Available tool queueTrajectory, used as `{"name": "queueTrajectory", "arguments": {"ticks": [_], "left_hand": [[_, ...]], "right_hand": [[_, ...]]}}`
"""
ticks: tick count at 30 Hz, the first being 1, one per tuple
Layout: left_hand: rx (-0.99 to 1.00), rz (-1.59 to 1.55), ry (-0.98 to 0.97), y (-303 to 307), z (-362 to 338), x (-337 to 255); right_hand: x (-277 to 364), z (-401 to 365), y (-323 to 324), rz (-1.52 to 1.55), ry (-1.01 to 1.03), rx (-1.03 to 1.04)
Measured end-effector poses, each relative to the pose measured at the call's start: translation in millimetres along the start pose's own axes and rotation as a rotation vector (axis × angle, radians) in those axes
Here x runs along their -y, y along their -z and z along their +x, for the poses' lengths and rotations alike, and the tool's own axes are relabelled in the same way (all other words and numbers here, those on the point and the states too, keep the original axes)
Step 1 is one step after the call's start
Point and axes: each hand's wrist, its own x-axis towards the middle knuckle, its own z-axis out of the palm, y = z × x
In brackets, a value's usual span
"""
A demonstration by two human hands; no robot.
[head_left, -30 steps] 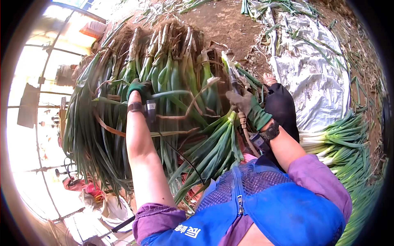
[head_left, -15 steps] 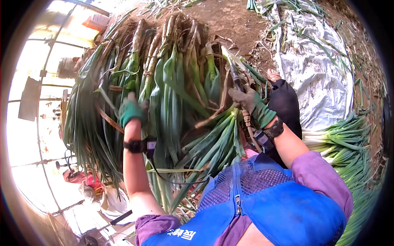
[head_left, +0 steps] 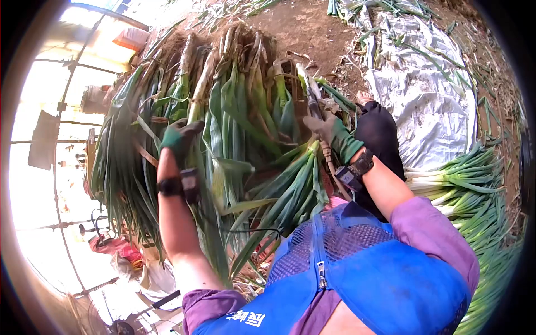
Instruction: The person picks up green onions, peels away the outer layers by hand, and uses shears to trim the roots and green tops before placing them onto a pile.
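Observation:
My left hand (head_left: 183, 137), in a green glove with dark fingers, is closed over a green onion stalk (head_left: 196, 105) in the large pile of untrimmed green onions (head_left: 226, 120). Part of the grip is hidden by the glove. My right hand (head_left: 330, 133), gloved the same way, is wrapped around a dark, tube-shaped nozzle (head_left: 314, 106). A brownish hose (head_left: 329, 163) runs from it down towards my lap. Below the right hand, a bunch of green onion leaves (head_left: 296, 181) fans out to the lower left.
Cleaned green onions with white stems (head_left: 446, 184) lie in a long row at the right. A white plastic sheet (head_left: 427, 100) covers the soil (head_left: 310, 28) behind them. A metal frame with bright sheeting (head_left: 67, 117) stands on the left.
My left hand has moved slightly up among the stalks, and its fingers now point right. Leaves below it have shifted. My right hand keeps its hold on the nozzle.

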Motion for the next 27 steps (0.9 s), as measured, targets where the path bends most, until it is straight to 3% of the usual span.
{"name": "queueTrajectory", "arguments": {"ticks": [3,6,8,10,14,15,18,21,27], "left_hand": [[0.05,-0.198,-0.096,13.2,-77.0,-52.8],[0.094,-0.317,-0.216,-5.0,-99.3,-62.8],[0.147,-0.24,-0.257,-36.5,-68.9,-56.5],[0.149,-0.176,-0.132,-88.3,-30.7,-39.2],[0.214,0.037,0.009,-200.5,80.2,72.2],[0.158,0.157,-0.001,-199.6,58.0,56.7],[0.128,0.395,-0.016,-200.2,18.8,36.8],[0.14,0.201,-0.135,-192.2,3.0,72.9],[0.155,-0.091,-0.035,-187.4,-16.0,62.8]], "right_hand": [[-17.2,8.8,-1.8,0.143,0.034,-0.015],[-15.7,3.5,-15.8,0.121,0.003,-0.05],[-16.5,0.2,-20.0,-0.002,-0.008,-0.074],[-16.2,-4.4,-21.5,-0.125,-0.019,-0.115],[-14.2,-33.4,-31.7,-0.176,-0.084,0.061],[-9.0,-50.2,-36.3,-0.367,0.028,0.042],[11.7,-101.7,-44.4,-0.273,-0.128,0.195],[20.4,-132.2,-42.5,-0.289,-0.114,0.233],[35.0,-138.0,-36.3,-0.436,-0.184,0.251]]}}
